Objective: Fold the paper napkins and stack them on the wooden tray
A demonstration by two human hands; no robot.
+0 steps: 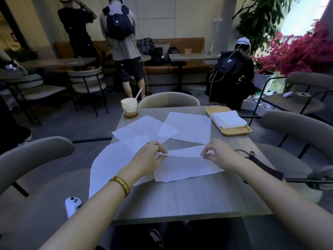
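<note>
Left grip [152, 156] and right grip [217, 155] each pinch one end of the lifted edge of a napkin [185, 167] lying on the counter [180, 199] in front of me. The raised paper hides some of my fingertips. More open napkins [187, 127] lie beyond and to the left, overlapping, so I cannot trace every edge. The wooden tray [232, 132] sits at the far right corner with a folded stack [228, 120] on it. A dark face mask [261, 165] lies beside my right wrist, its shape hard to make out.
</note>
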